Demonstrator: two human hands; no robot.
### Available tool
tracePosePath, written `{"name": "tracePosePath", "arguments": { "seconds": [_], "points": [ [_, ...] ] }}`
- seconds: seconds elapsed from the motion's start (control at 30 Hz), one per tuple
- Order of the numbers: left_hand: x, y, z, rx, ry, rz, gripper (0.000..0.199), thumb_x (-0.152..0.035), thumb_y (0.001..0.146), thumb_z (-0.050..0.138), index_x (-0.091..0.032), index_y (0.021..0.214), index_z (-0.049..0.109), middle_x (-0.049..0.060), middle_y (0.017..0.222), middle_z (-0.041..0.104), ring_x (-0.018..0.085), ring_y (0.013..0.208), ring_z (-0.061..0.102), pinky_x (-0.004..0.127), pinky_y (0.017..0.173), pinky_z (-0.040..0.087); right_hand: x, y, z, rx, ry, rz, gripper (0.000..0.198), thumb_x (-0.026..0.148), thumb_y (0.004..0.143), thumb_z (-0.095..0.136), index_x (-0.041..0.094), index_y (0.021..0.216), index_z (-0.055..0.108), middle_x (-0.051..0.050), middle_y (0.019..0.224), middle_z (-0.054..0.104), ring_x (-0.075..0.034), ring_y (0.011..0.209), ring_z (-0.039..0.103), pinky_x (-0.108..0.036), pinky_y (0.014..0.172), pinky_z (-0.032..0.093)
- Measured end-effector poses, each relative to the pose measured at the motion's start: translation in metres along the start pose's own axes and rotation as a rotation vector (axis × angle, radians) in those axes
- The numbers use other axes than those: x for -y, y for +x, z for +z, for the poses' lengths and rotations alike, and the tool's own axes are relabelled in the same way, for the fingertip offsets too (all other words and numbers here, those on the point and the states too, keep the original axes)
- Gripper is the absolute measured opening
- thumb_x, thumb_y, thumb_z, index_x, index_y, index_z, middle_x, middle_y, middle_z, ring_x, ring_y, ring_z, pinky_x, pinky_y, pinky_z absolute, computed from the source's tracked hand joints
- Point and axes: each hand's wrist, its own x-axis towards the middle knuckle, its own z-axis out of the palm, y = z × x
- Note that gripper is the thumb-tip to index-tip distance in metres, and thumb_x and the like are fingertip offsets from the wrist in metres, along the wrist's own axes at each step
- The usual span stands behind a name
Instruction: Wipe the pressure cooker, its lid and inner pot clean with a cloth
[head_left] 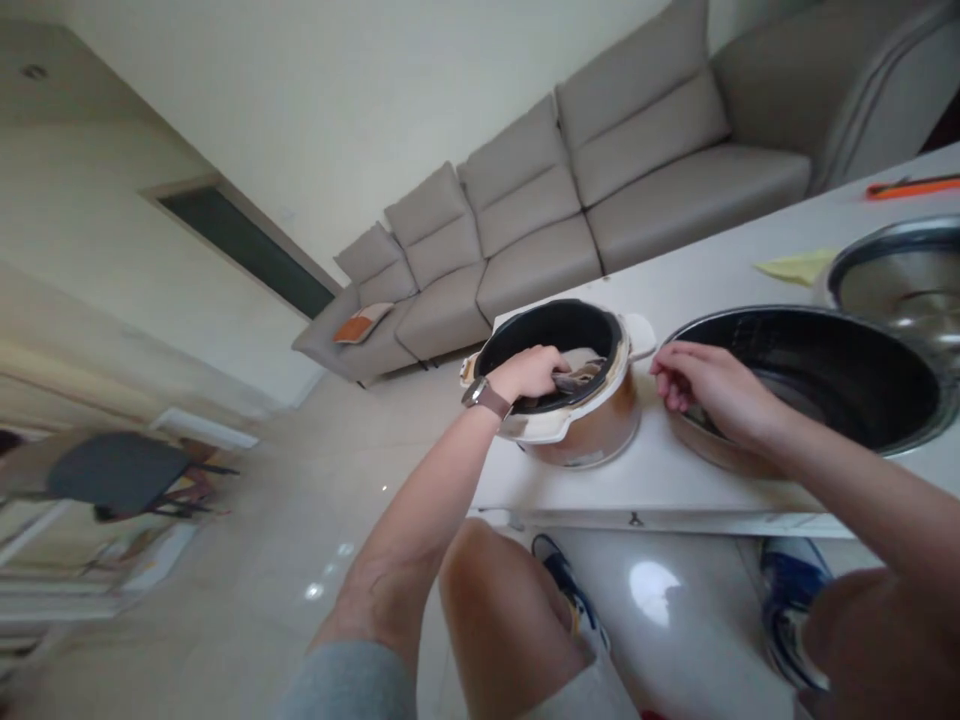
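Note:
My left hand [536, 372], with a watch on the wrist, reaches inside the open cooker body [596, 435]. Its fingers are closed on a crumpled greyish cloth [583, 374] against the dark inner wall. The cooker has a black interior, a white rim with side handles and a brownish outer shell. My right hand [709, 388] hovers at the near left rim of a large dark inner pot [817, 375]. Its fingers are curled, and nothing shows in them. Whether it touches the pot's rim I cannot tell.
Both vessels stand on a white table [675, 495]. Right of them lie a round lid with glass [911, 270], a yellow cloth [799, 267] and an orange tool [911, 188]. A grey sofa [525, 220] runs behind. My knees are close to the table's near edge.

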Motion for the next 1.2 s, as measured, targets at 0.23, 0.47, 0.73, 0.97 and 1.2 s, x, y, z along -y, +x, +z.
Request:
{"name": "tracePosePath", "arguments": {
  "seconds": [0.23,0.47,0.73,0.97,1.2],
  "points": [
    [0.006,0.003,0.002,0.009,-0.043,0.008,0.024,-0.007,0.071,0.054,-0.015,0.076,0.076,0.001,0.065,0.065,0.016,0.066,0.056,0.029,0.065,0.037,-0.013,0.013,0.003,0.048,0.014,-0.022,0.035,0.01,0.094,0.057,0.019,0.061,0.066,-0.002,0.047,0.061,-0.009,0.033,0.05,-0.024,0.039,0.031],
    [0.016,0.008,0.003,-0.01,-0.072,0.013,0.014,-0.007,0.065,0.058,-0.012,0.07,0.071,-0.001,0.061,0.055,0.014,0.067,0.05,0.029,0.068,0.037,-0.009,0.014,0.007,0.004,-0.047,0.017,0.036,0.012,0.097,0.053,0.019,0.064,0.067,-0.001,0.049,0.061,-0.006,0.036,0.049,-0.025,0.044,0.031],
    [0.014,0.009,0.01,-0.041,-0.056,-0.023,0.017,-0.012,0.068,0.061,-0.013,0.077,0.076,0.001,0.064,0.064,0.015,0.063,0.054,0.029,0.063,0.036,0.003,0.004,0.012,-0.027,-0.028,-0.031,0.032,0.014,0.093,0.056,0.018,0.062,0.062,0.002,0.047,0.057,-0.008,0.036,0.048,-0.023,0.042,0.034],
    [0.019,0.001,-0.018,-0.317,0.066,-0.218,0.026,-0.016,0.07,0.064,-0.017,0.091,0.08,0.009,0.083,0.077,0.023,0.077,0.068,0.029,0.069,0.045,-0.004,0.002,0.002,0.067,-0.023,-0.15,0.022,0.037,0.079,0.067,0.018,0.068,0.064,0.001,0.051,0.058,-0.009,0.041,0.048,-0.02,0.041,0.036],
    [0.004,0.002,-0.011,-0.281,0.106,-0.099,0.03,-0.016,0.078,0.061,-0.024,0.1,0.081,0.011,0.097,0.08,0.025,0.087,0.072,0.03,0.071,0.045,-0.005,-0.002,0.001,0.091,-0.059,-0.136,0.027,0.042,0.08,0.068,0.019,0.067,0.063,0.001,0.053,0.057,-0.009,0.045,0.048,-0.021,0.044,0.035]
  ]
}}
